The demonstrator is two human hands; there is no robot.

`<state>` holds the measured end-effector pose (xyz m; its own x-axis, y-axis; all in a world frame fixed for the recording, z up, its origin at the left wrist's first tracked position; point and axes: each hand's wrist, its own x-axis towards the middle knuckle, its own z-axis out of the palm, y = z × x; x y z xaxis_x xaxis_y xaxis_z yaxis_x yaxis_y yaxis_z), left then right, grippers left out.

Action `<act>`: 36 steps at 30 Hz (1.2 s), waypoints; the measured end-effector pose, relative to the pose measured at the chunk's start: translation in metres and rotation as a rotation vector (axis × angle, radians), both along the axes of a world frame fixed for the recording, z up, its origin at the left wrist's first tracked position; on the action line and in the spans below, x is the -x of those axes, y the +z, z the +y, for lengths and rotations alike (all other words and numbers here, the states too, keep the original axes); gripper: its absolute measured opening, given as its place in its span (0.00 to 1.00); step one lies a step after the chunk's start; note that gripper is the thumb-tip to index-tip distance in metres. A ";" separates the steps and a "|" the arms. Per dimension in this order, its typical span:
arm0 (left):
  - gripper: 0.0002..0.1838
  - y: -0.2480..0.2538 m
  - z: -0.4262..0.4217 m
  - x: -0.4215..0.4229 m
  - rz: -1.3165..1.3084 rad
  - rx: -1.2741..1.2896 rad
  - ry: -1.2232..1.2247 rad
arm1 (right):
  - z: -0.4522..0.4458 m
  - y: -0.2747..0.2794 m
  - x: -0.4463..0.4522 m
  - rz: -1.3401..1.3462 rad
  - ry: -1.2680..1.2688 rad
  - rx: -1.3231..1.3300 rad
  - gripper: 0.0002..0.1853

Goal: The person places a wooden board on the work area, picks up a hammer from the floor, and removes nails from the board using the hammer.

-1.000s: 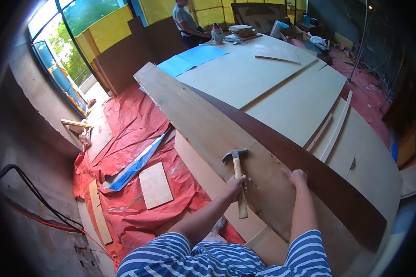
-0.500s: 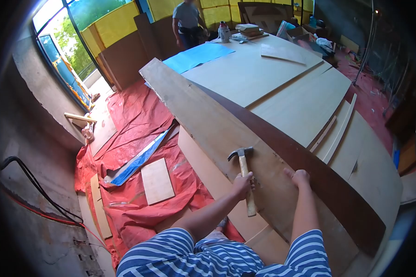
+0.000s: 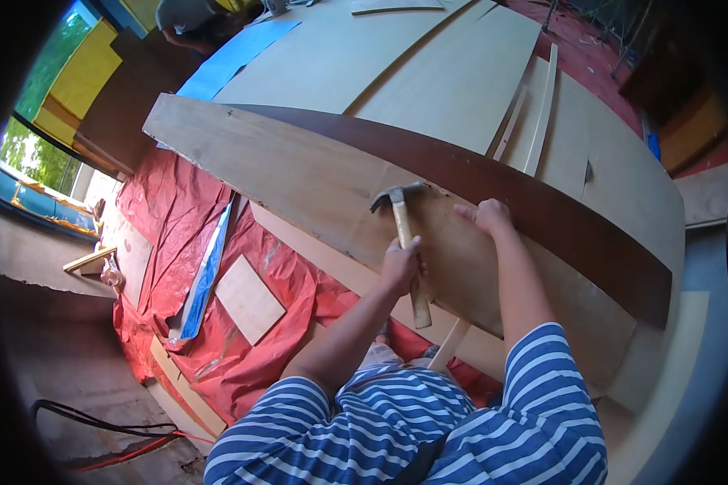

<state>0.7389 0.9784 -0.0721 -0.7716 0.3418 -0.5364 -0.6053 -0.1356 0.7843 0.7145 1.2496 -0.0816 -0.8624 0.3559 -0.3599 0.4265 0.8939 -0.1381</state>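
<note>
My left hand (image 3: 402,265) is closed round the wooden handle of a claw hammer (image 3: 399,198), whose dark metal head is up and lies over the face of a long wooden board (image 3: 299,166). The board slants across the view from upper left to lower right. My right hand (image 3: 488,217) grips the board's upper edge, its thumb lying towards the board's face; the other fingers are partly hidden. Just beyond that edge runs a dark brown panel (image 3: 558,218).
Large pale sheets (image 3: 453,105) lie behind the board, with thin strips (image 3: 542,113) on them. Red sheeting (image 3: 170,190) covers the floor at left, bearing a small panel (image 3: 251,299) and a blue-and-white strip (image 3: 205,279). Black cables (image 3: 97,419) hang at lower left. Another person (image 3: 190,20) bends at the back.
The view has turned, so the board lies flatter across it. Its far end shows further left. The hammer is still in my left hand, and the person at the back has bent down.
</note>
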 end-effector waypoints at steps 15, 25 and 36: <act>0.13 0.018 0.014 -0.005 0.058 -0.015 0.032 | -0.002 0.004 0.000 -0.035 0.004 -0.022 0.58; 0.20 0.048 -0.037 0.004 0.768 0.757 -0.135 | 0.001 0.005 0.001 -0.039 0.018 0.002 0.58; 0.21 0.041 -0.033 0.013 0.857 0.832 -0.315 | 0.001 0.010 0.002 -0.079 -0.012 0.067 0.57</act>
